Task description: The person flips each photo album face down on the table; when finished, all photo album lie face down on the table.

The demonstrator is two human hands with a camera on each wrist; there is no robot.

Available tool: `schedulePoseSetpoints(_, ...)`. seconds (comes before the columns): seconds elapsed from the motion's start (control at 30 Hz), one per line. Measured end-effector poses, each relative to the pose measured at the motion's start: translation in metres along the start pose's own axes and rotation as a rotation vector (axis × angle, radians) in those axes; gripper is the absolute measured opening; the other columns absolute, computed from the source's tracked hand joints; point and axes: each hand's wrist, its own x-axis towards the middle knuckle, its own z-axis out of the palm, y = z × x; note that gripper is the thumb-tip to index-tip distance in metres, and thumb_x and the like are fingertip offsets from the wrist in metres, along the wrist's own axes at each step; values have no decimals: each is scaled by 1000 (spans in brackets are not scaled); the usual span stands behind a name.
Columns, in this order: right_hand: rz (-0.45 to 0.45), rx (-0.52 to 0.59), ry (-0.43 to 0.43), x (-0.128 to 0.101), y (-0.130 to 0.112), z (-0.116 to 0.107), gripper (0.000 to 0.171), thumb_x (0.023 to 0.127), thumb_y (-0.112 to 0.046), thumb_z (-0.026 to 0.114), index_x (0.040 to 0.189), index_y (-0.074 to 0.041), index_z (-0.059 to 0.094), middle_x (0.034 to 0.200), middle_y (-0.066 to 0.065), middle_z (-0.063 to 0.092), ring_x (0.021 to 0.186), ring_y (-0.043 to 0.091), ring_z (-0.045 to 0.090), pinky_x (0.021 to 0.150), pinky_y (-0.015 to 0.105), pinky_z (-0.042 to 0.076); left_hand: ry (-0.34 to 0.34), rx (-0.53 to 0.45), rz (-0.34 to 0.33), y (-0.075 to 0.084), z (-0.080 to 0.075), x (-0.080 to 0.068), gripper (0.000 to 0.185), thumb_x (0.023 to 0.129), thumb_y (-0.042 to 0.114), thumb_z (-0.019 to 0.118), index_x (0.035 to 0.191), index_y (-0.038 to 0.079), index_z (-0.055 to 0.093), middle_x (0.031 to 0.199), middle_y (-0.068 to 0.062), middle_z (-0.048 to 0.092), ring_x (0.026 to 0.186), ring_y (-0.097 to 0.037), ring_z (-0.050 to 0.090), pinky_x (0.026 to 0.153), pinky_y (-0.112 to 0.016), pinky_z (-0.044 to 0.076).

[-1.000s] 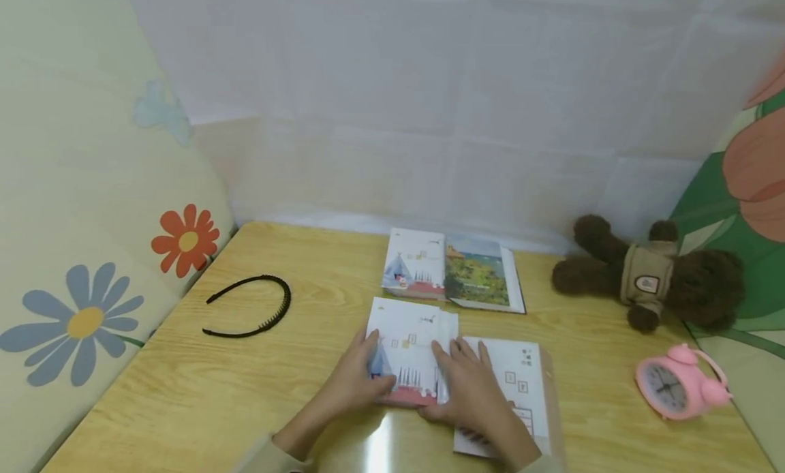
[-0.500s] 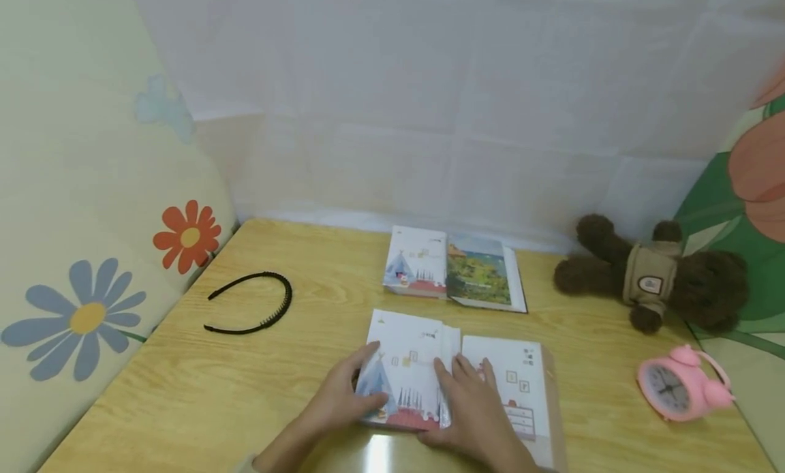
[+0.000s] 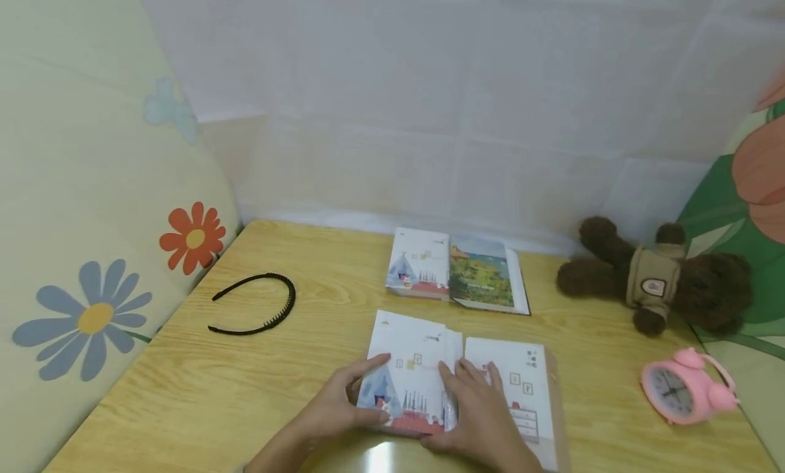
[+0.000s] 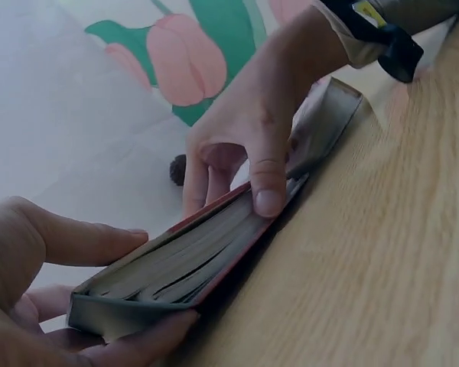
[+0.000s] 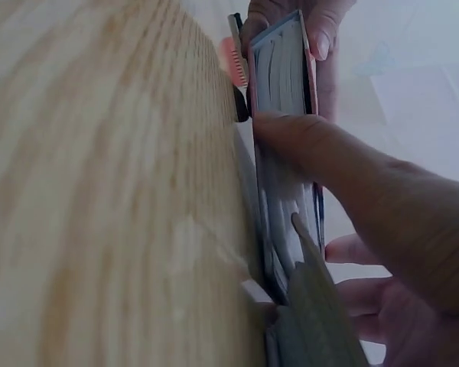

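Left hand: the left hand (image 3: 343, 408) grips the left edge of the white illustrated book (image 3: 409, 374), thumb on the cover, fingers curled underneath.
Right hand: the right hand (image 3: 481, 418) pinches the same book's right edge, thumb (image 4: 266, 180) pressed against the page block, fingers spread over the cover.
Book position: between both hands on the wooden table (image 3: 257, 391), near edge slightly lifted, overlapping a second white book (image 3: 521, 384) to its right.
Further back: a pair of books (image 3: 456, 272), well apart from the hands.
Left of hands: black headband (image 3: 254, 304).
Right side: brown teddy bear (image 3: 662, 279), pink alarm clock (image 3: 683, 386).
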Motion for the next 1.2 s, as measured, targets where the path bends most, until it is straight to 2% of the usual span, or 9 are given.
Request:
schedulePoseSetpoints(0.1, 2, 16, 25, -1, 0, 0, 108, 55, -76, 69, 138, -11, 48, 135, 18, 52, 131, 33, 40, 108, 61, 16, -16, -100, -6, -1, -2, 0, 89, 72, -9, 72, 148, 5, 27, 142, -28, 37, 108, -29, 59, 85, -33, 53)
schedulePoseSetpoints(0.23, 16, 72, 56, -2, -2, 0, 105, 60, -79, 64, 141, -14, 45, 137, 19, 49, 131, 34, 40, 109, 57, 21, 7, -175, -9, 2, -6, 1, 90, 72, -9, 72, 148, 9, 28, 150, -22, 26, 117, -23, 52, 92, -29, 49)
schedulePoseSetpoints(0.4, 11, 122, 78, -4, -5, -3, 105, 62, -80, 61, 144, -17, 40, 141, 19, 45, 132, 35, 39, 109, 54, 27, -6, -268, -13, 6, -11, -1, 90, 74, -11, 68, 149, 6, 22, 142, -25, 37, 115, -23, 53, 94, -31, 47)
schedulePoseSetpoints(0.53, -8, 121, 56, -3, -5, -6, 106, 62, -79, 61, 145, -19, 37, 143, 18, 42, 133, 35, 37, 109, 54, 26, 12, -278, -14, 9, -13, -2, 90, 73, -11, 68, 149, 5, 22, 142, -24, 38, 117, -23, 51, 97, -31, 45)
schedulePoseSetpoints(0.7, 15, 144, -20, -1, -8, -5, 103, 65, -81, 57, 146, -22, 35, 143, 17, 42, 133, 35, 37, 109, 57, 23, 55, -189, -10, 11, -18, -3, 88, 71, -8, 71, 147, 7, 29, 146, -22, 32, 118, -23, 47, 96, -28, 45)
schedulePoseSetpoints(0.83, 28, 166, -19, -2, -11, -1, 100, 66, -80, 56, 145, -22, 37, 141, 17, 45, 130, 36, 41, 108, 57, 25, 60, -135, -5, 12, -22, -4, 87, 70, -6, 72, 146, 6, 31, 148, -21, 28, 122, -22, 42, 98, -23, 41)
schedulePoseSetpoints(1.0, 73, 236, 19, -6, -12, -5, 92, 67, -78, 58, 140, -24, 46, 140, 20, 45, 125, 39, 46, 101, 57, 36, 42, -190, -20, 8, -22, -3, 88, 72, -7, 70, 148, 4, 26, 148, -24, 28, 125, -24, 43, 101, -24, 39)
schedulePoseSetpoints(1.1, 103, 269, 25, -5, -12, -11, 87, 68, -76, 59, 135, -21, 53, 138, 19, 48, 122, 39, 49, 99, 56, 39, 41, -224, -26, 5, -20, 0, 87, 73, -7, 69, 148, 3, 26, 151, -22, 23, 128, -22, 40, 101, -21, 38)
schedulePoseSetpoints(1.2, 109, 276, 20, -6, -11, -18, 82, 70, -72, 62, 129, -16, 58, 136, 20, 49, 121, 41, 50, 98, 56, 39, 25, -236, -25, 1, -17, 3, 87, 74, -8, 69, 148, 3, 23, 148, -25, 28, 124, -22, 45, 99, -24, 42)
